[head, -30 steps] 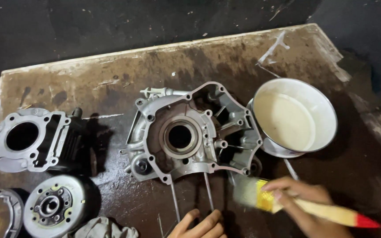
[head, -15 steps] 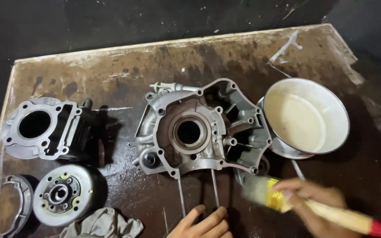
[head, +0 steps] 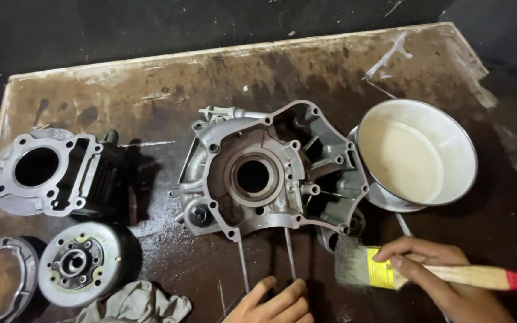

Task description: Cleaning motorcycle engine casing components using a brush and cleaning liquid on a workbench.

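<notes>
Head view: right hand fingers pinch a brush at its yellow band, bristles at the casing's five o'clock corner. Left hand, fingers loosely curled and holding nothing I can make out, rests by two thin studs at six o'clock. A bowl of pale liquid leans at the casing's three o'clock; a careless brush swing could probably tip it and flood the board.

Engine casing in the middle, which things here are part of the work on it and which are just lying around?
In use: engine casing; paintbrush in the right hand; two thin rods by the left hand; bowl of pale liquid.

Lying about: cylinder block; round flywheel; rag; curved metal part.
</notes>
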